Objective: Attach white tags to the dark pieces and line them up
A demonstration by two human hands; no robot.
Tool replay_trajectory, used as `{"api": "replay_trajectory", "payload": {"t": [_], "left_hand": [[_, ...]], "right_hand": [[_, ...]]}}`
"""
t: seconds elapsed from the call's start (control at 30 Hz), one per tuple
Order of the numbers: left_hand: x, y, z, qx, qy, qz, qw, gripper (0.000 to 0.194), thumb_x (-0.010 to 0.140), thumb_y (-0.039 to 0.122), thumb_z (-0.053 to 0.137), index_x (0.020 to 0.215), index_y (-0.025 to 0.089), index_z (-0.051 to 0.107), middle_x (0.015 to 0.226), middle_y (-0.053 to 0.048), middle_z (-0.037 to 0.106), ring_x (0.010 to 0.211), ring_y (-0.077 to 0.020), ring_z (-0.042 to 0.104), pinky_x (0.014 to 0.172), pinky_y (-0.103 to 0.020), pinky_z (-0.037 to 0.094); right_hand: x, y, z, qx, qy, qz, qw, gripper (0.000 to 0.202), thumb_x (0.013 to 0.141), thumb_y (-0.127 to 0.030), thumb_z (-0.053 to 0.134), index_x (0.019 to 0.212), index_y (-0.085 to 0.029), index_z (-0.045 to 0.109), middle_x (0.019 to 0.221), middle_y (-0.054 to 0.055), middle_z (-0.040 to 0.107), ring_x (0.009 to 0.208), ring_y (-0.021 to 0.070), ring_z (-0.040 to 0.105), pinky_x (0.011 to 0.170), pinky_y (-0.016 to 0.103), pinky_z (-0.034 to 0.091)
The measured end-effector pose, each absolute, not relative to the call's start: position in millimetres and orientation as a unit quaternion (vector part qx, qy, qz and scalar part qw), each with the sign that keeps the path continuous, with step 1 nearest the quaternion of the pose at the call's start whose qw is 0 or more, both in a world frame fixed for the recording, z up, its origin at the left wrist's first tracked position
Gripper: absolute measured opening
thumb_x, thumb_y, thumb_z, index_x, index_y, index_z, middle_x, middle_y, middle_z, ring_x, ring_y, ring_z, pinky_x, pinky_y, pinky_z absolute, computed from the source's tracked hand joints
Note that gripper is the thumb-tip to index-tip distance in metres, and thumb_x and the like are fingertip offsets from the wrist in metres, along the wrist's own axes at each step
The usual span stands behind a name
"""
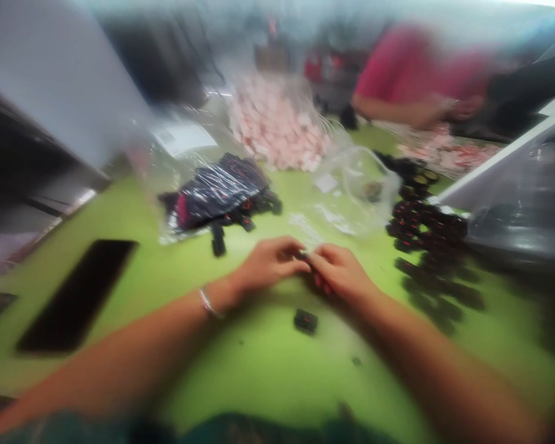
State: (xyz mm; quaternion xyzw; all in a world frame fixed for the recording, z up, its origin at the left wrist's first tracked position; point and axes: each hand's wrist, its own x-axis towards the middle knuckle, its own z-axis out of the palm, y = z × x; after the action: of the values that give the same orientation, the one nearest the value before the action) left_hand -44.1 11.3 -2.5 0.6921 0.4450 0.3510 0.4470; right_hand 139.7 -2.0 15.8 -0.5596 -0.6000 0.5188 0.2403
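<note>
My left hand [274, 262] and my right hand [340, 268] meet over the middle of the green table [259, 382]. Their fingers are closed together on one small dark part [304, 254], mostly covered by the fingertips and too blurred to name. Just below them on the table lies a small black block [306, 321] with a touch of red. Small white pieces [305, 226] are scattered beyond my fingers, beside an opened clear plastic bag [367, 185].
Black parts spill from a clear bag [217, 188] at the back left. A pile of black parts [425, 234] lies right, near a grey bin [522, 191]. Behind is a bag of pinkish pieces [277, 123]. A dark slab [78, 296] lies left. Someone in pink [398, 74] works opposite.
</note>
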Motion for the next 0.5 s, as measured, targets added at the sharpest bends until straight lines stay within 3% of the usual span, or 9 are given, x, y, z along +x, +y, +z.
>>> {"api": "replay_trajectory", "payload": {"t": [0.1,0.2,0.33,0.5], "left_hand": [[-65,23,8,0.778,0.551,0.272,0.132,0.036,0.083,0.042,0.059,0.105,0.014,0.063,0.101,-0.015,0.064,0.095,-0.0271,0.059,0.086,-0.041,0.045],[-80,33,12,0.749,0.65,0.117,-0.057,0.025,0.088,0.031,0.048,0.096,0.012,0.062,0.093,-0.019,0.06,0.088,-0.0311,0.057,0.072,-0.041,0.045],[-82,38,6,0.752,0.652,0.02,-0.099,0.022,0.088,0.024,0.045,0.095,0.011,0.062,0.086,-0.017,0.057,0.075,-0.0293,0.056,0.058,-0.036,0.041],[-74,34,2,0.781,0.62,0.061,-0.039,0.022,0.087,0.02,0.044,0.09,0.014,0.065,0.087,-0.014,0.055,0.078,-0.0256,0.055,0.061,-0.034,0.041]], "right_hand": [[140,-4,19,-0.554,-0.658,0.482,0.165,0.022,0.079,-0.033,0.055,0.063,-0.018,0.055,0.046,-0.004,0.055,0.037,0.0077,0.042,0.038,0.02,0.031],[141,-9,26,-0.464,-0.759,0.452,0.067,0.022,0.072,-0.024,0.061,0.052,-0.017,0.057,0.046,-0.003,0.055,0.041,0.0067,0.039,0.041,0.021,0.027],[150,-2,33,-0.41,-0.79,0.456,0.021,0.023,0.073,-0.028,0.062,0.053,-0.017,0.062,0.046,-0.004,0.054,0.043,0.0072,0.039,0.043,0.021,0.025],[173,27,18,-0.591,-0.76,0.233,0.137,0.015,0.075,-0.017,0.051,0.071,-0.018,0.066,0.07,0.002,0.066,0.063,0.0141,0.055,0.058,0.025,0.037]]}}
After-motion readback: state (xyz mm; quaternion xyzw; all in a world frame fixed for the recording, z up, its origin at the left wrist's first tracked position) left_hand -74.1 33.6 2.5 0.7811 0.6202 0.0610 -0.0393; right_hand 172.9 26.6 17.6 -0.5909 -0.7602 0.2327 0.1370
